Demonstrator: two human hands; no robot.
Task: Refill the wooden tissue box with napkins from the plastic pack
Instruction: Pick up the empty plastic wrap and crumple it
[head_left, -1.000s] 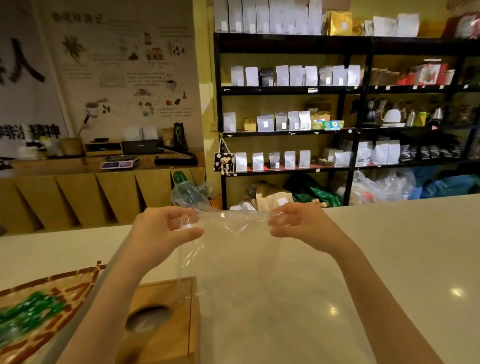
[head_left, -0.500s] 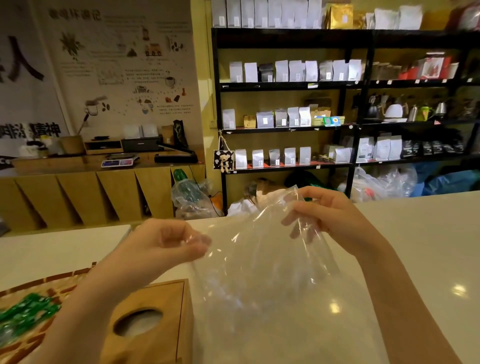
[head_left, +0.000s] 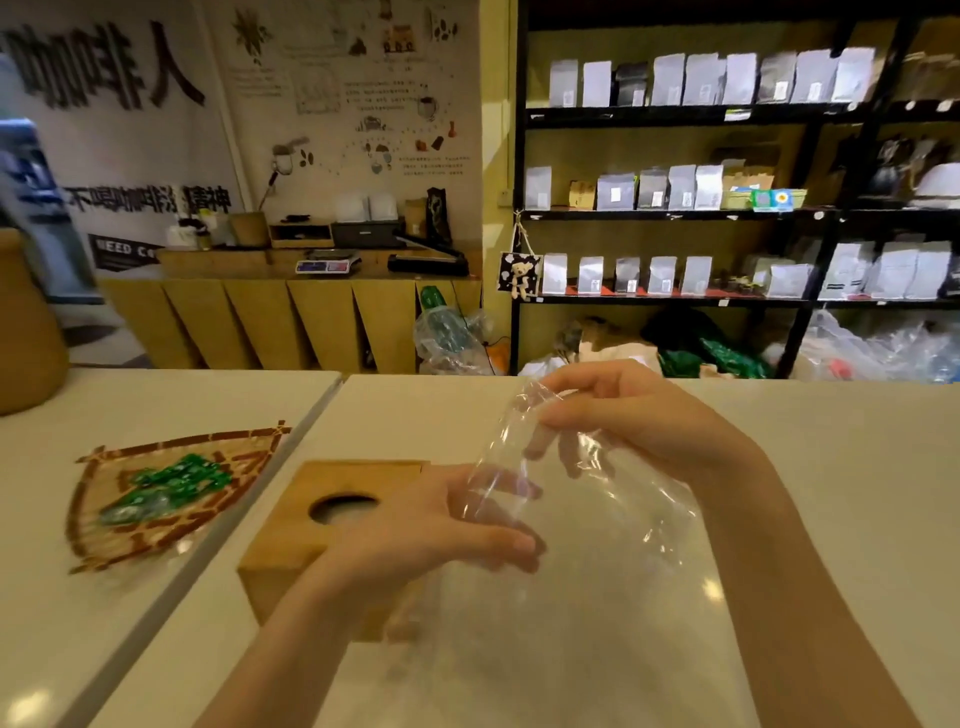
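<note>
The wooden tissue box (head_left: 291, 535) stands on the white counter, its round top hole dark, no napkin showing. Just right of it, both hands hold a clear, crumpled plastic pack (head_left: 618, 499) above the counter. My left hand (head_left: 436, 525) grips the pack's lower left part, partly covering the box's right side. Higher up, my right hand (head_left: 628, 415) pinches the pack's top edge. The pack looks see-through with nothing visible inside it.
A woven fan-shaped tray (head_left: 104, 525) with green wrapped candies (head_left: 166, 483) lies left of the box, across a seam in the counter (head_left: 831, 519). A brown pot (head_left: 26, 332) stands at far left. Shelves of bags fill the background.
The stretched-out pack has been gathered and crumpled between the hands. My left hand dropped lower beside the box; my right hand moved above it. The view tilted down and left.
</note>
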